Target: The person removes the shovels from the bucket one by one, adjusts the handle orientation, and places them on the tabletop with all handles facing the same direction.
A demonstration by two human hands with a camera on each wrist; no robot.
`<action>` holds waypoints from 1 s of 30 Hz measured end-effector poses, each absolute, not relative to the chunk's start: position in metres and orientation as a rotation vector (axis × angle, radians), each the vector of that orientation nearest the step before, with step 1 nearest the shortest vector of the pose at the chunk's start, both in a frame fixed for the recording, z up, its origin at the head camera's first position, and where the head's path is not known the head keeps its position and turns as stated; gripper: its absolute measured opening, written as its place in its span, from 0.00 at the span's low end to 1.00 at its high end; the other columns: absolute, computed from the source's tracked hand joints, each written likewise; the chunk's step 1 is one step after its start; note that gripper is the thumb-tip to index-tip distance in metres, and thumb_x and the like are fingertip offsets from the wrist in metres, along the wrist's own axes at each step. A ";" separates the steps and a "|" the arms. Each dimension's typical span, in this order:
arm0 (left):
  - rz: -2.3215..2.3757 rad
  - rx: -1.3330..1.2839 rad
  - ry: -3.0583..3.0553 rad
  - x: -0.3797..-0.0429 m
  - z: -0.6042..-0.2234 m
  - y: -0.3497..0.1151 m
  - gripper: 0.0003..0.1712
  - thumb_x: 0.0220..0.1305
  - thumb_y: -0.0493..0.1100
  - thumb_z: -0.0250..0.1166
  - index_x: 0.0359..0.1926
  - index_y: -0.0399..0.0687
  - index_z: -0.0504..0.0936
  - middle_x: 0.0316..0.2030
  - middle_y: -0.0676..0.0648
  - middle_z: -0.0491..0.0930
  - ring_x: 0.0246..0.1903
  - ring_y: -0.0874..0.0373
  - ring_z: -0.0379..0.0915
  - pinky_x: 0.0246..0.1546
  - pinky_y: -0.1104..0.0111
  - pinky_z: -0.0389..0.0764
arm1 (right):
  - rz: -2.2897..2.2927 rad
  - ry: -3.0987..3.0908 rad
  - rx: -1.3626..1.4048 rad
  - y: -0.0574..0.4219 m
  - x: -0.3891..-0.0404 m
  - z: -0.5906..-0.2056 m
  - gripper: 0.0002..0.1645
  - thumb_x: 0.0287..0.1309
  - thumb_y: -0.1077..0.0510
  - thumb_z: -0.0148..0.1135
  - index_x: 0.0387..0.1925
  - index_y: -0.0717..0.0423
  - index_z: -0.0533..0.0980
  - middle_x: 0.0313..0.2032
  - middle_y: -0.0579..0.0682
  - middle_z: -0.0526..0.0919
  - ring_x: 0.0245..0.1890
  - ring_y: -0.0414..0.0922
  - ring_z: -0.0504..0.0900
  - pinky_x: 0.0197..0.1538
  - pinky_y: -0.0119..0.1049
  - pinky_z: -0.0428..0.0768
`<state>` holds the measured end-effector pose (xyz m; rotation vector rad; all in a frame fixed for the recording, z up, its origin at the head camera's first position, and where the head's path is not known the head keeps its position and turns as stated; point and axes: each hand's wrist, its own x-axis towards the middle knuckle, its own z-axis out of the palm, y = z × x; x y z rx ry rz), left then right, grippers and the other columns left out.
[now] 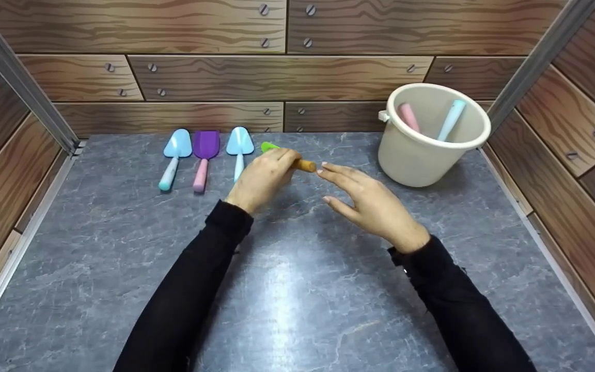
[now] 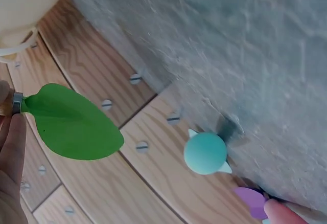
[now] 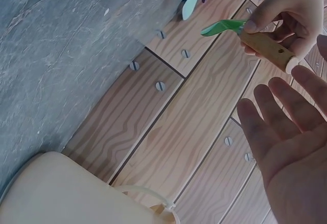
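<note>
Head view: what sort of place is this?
Probably a staged booth for tabletop work: wood-patterned panels enclose three sides, grey posts run up the corners, and a marbled grey surface lies between.

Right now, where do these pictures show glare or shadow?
Head view: a bright glare streak on the grey tabletop, with shadow right of the bucket; left wrist view: a dark shadow beside the teal trowel handle; right wrist view: no such streak on the tabletop.
</note>
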<state>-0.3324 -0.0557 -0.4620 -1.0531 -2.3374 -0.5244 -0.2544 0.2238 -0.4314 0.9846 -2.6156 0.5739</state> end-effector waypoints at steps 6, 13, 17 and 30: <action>-0.544 -1.020 -2.386 -0.346 -0.463 -0.060 0.16 0.76 0.26 0.71 0.61 0.35 0.84 0.55 0.37 0.95 0.56 0.38 0.94 0.64 0.51 0.96 | 0.584 -2.650 0.973 0.225 -0.255 -0.431 0.33 0.87 0.45 0.70 0.83 0.52 0.80 0.85 0.55 0.80 0.83 0.59 0.81 0.87 0.59 0.80; -0.563 -0.930 -2.448 -0.358 -0.466 -0.065 0.11 0.79 0.27 0.69 0.58 0.35 0.83 0.51 0.35 0.94 0.55 0.35 0.94 0.60 0.47 0.98 | 0.590 -2.671 0.962 0.226 -0.255 -0.430 0.32 0.88 0.45 0.69 0.83 0.51 0.80 0.86 0.54 0.79 0.84 0.58 0.81 0.88 0.59 0.80; -0.573 -0.857 -2.503 -0.364 -0.467 -0.066 0.08 0.82 0.29 0.67 0.56 0.36 0.81 0.51 0.34 0.95 0.54 0.32 0.95 0.57 0.43 0.98 | 0.584 -2.682 0.956 0.226 -0.256 -0.430 0.32 0.88 0.45 0.68 0.83 0.52 0.80 0.86 0.54 0.78 0.85 0.58 0.80 0.88 0.60 0.79; -0.578 -0.704 -2.630 -0.378 -0.470 -0.065 0.07 0.88 0.38 0.67 0.55 0.38 0.81 0.48 0.31 0.94 0.52 0.31 0.95 0.52 0.39 0.97 | 0.594 -2.667 0.967 0.227 -0.256 -0.430 0.32 0.87 0.46 0.70 0.81 0.54 0.81 0.85 0.55 0.79 0.84 0.59 0.80 0.89 0.59 0.79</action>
